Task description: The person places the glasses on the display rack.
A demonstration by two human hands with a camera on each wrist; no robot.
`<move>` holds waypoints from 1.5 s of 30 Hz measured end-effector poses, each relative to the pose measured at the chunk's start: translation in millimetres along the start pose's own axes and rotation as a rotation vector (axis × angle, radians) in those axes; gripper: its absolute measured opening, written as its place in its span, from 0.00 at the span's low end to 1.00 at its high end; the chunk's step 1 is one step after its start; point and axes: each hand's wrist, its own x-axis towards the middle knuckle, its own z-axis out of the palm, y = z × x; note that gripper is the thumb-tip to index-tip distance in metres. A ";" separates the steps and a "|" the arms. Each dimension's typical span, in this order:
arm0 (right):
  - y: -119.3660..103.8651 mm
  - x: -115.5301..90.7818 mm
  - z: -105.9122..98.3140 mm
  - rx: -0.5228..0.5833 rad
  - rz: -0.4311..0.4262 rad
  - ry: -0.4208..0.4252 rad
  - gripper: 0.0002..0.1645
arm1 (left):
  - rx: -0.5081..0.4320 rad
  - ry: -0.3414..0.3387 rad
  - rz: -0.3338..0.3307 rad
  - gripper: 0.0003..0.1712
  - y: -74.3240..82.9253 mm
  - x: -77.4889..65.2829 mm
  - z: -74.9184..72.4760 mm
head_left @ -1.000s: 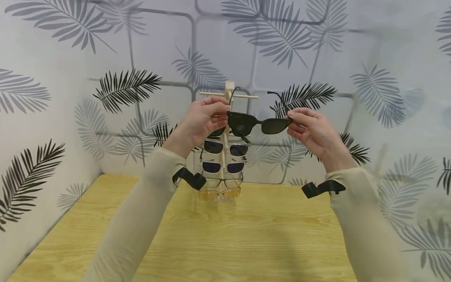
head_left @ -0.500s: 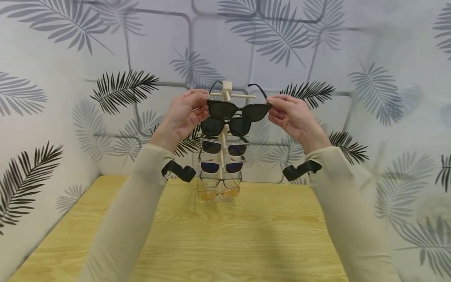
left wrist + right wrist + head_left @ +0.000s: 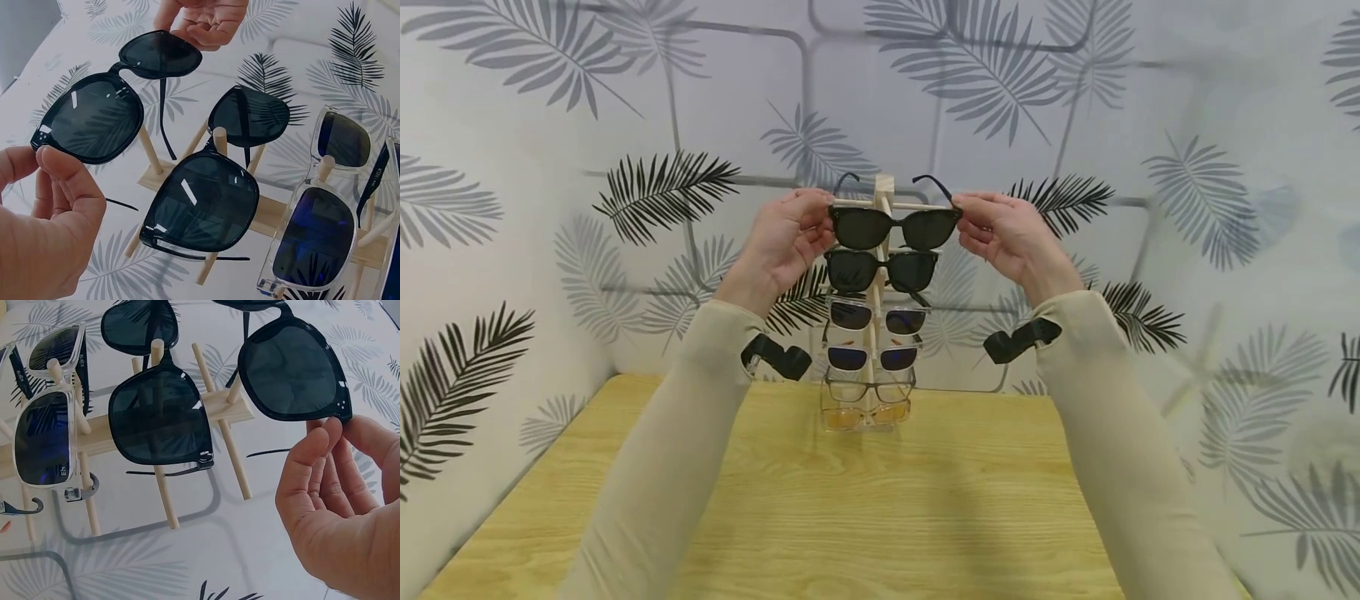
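Note:
A pair of black sunglasses [image 3: 861, 228] is held level at the top of a wooden eyewear stand [image 3: 884, 185]. My left hand [image 3: 785, 247] pinches its left hinge corner between thumb and fingers, and my right hand [image 3: 1011, 240] pinches the right one. The temples are unfolded and point back past the top crossbar. In the left wrist view the held sunglasses [image 3: 94, 119] stand apart from the stand's pegs. Just below, a second pair of black sunglasses [image 3: 912, 272] hangs on the stand; the right wrist view shows that pair [image 3: 156, 415] resting over a peg.
Lower on the stand hang clear-framed sunglasses with dark lenses [image 3: 851, 315], a similar pair with blue lenses [image 3: 847, 357], thin-framed clear glasses [image 3: 892, 390] and orange-tinted glasses [image 3: 891, 412]. The stand is on a wood-grain table [image 3: 880, 508], before a leaf-patterned wall [image 3: 737, 100].
Both hands have carried the black sunglasses leftward and slightly up, from right of the stand to centred before its top crossbar. The tilted frame is now level.

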 end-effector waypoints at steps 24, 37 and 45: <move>0.4 24.9 16.8 -0.039 0.054 0.123 0.09 | 0.008 0.052 -0.042 0.02 8.7 19.5 -6.8; 9.1 27.0 14.4 -0.097 0.060 0.141 0.09 | 0.142 0.076 -0.059 0.07 4.0 19.8 -8.9; 10.2 23.0 13.2 -0.112 0.033 0.146 0.14 | 0.249 0.101 -0.040 0.10 2.8 18.6 -9.7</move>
